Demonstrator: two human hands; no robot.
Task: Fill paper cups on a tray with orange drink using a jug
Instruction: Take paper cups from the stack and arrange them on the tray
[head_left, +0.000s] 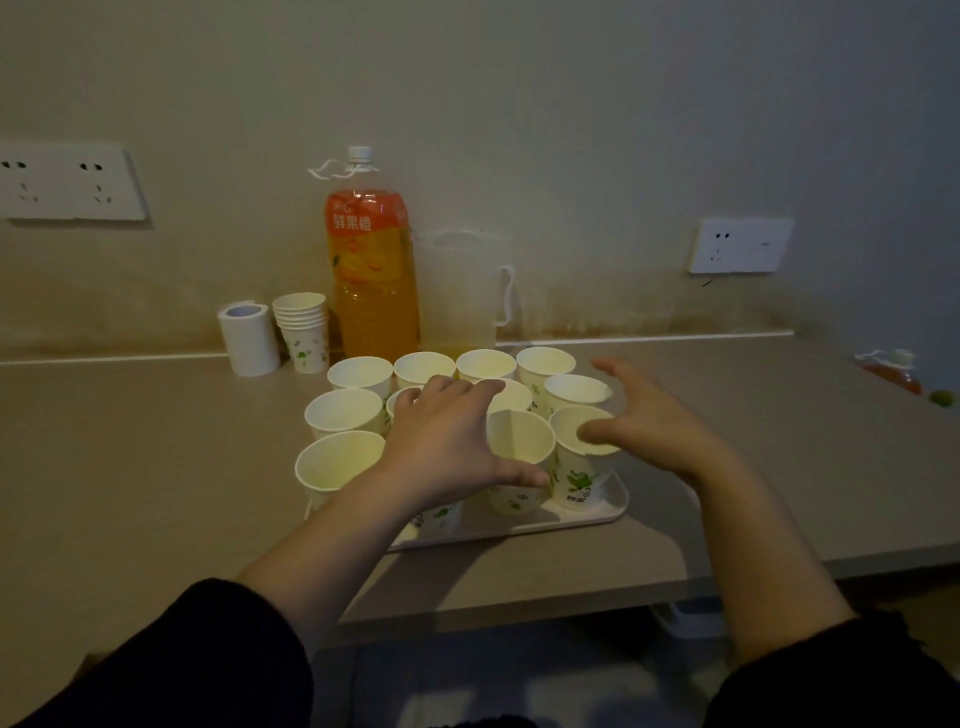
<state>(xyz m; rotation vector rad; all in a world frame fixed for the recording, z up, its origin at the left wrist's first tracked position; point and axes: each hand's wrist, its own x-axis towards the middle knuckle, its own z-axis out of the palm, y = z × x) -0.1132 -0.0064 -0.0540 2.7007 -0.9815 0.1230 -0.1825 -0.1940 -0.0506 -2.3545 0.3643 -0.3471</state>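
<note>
Left hand (447, 447): palm down, fingers spread, thumb out; forearm bare, dark sleeve.
Right hand (649, 421): fingers splayed, holding nothing; forearm bare.

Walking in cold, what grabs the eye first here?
The tall orange drink bottle against the back wall is the one bright colour in a dim room, with a translucent jug just to its right. In front, a cluster of empty paper cups crowds a tray, and the left hand and right hand hover open over them.
</note>
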